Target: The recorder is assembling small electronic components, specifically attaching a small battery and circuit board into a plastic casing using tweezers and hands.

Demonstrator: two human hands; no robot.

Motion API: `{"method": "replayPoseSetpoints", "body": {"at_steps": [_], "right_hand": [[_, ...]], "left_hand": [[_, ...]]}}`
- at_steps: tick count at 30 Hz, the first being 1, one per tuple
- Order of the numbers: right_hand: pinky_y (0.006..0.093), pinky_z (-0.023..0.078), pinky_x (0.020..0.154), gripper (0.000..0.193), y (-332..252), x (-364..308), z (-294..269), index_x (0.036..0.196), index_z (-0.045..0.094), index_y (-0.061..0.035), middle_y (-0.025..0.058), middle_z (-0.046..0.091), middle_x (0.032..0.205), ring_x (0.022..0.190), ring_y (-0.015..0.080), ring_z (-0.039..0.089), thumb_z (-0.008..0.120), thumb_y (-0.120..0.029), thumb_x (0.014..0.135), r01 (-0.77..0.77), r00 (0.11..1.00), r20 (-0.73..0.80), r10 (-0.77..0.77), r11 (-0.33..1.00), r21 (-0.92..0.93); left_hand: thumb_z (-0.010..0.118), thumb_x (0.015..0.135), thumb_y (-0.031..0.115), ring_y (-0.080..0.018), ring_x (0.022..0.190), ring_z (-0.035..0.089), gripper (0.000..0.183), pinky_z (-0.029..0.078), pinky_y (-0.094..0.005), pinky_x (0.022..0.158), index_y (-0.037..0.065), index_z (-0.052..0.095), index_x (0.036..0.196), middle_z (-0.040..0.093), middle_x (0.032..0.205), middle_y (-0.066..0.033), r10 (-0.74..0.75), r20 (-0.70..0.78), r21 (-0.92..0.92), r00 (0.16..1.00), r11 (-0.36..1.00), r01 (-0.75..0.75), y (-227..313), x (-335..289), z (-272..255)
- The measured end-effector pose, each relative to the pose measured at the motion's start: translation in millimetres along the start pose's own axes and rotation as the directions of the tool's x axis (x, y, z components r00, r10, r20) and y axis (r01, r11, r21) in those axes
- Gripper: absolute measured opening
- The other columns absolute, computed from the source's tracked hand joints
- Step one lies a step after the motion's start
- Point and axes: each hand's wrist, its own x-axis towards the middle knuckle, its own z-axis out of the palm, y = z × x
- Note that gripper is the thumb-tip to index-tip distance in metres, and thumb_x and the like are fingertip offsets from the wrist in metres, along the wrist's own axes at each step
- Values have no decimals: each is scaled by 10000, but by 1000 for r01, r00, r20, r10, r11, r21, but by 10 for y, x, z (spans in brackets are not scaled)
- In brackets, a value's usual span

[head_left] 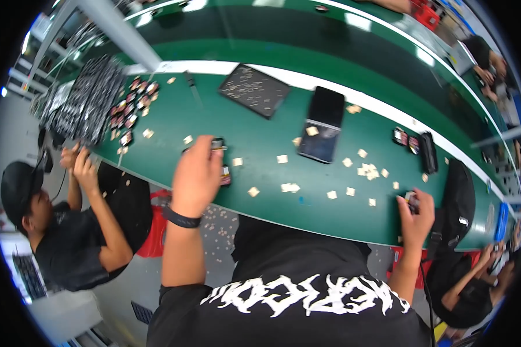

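On the left of the green table my left hand [195, 176], back upward and with a dark wristband, curls over a small black block [217, 143] with a pale label. Its fingertips are mostly hidden. Just beside that hand lies another small block [224, 176], black with a pinkish label. Toward the right front edge, my right hand [417, 217] pinches a small dark piece [411, 200] between thumb and fingers; its details are blurred. Several cream-coloured square chips [282, 159] are scattered between my hands, with a loose heap of chips [369, 170] nearer the right one.
A folding phone-like device [324, 139] lies open beyond my hands, near a black tray [255, 91] dotted with slivers. Labelled blocks [134, 104] and stacked black strips [87, 98] fill the left end. A black bag [458, 202] sits at right. A co-worker [69, 225] is seated left.
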Motion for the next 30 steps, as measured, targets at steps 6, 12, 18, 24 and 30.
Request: {"method": "replayPoseSetpoints", "body": {"at_steps": [6,12,18,24,30], "right_hand": [[256,460,559,668,-539,69,72,1178,680,-36,97,658,1071,796,137,598,987,-183,604,152,975,83,-206,891,428],[285,564,610,575,-714,209,-38,1027,677,-52,117,698,1025,855,213,707,990,-265,594,384,898,-32,-439,748,541],[332,600,696,529,-579,297,-69,990,678,-56,154,708,1093,859,258,733,970,-286,613,491,804,-45,-593,620,612],[240,444,622,97,-415,-26,-249,911,682,-14,65,662,947,695,81,542,706,-99,951,-122,991,123,46,682,722],[260,369,554,333,-355,-174,-263,750,569,-17,-2,538,668,631,57,451,699,-205,993,-526,844,500,192,478,704]], "left_hand": [[683,920,180,-471,940,652,343,522,-514,796,-43,645,1179,682,1013,-279,-55,110,132,992,990,41,-80,389,-22],[688,959,253,-297,954,700,451,559,-375,777,-19,624,1313,702,1157,-191,162,31,-21,986,987,-161,1056,282,283],[556,1053,175,-85,805,622,437,511,-216,625,-43,520,1431,673,1158,-90,424,768,-608,480,246,755,1775,-154,1013],[539,1053,122,-109,826,657,260,540,-238,622,-36,582,1255,703,1146,-145,326,755,-656,569,351,668,1891,-172,1207],[507,1070,123,-203,940,724,218,630,-309,767,-37,582,1199,683,1199,-177,273,765,-643,583,355,678,1967,-191,1254]]}}
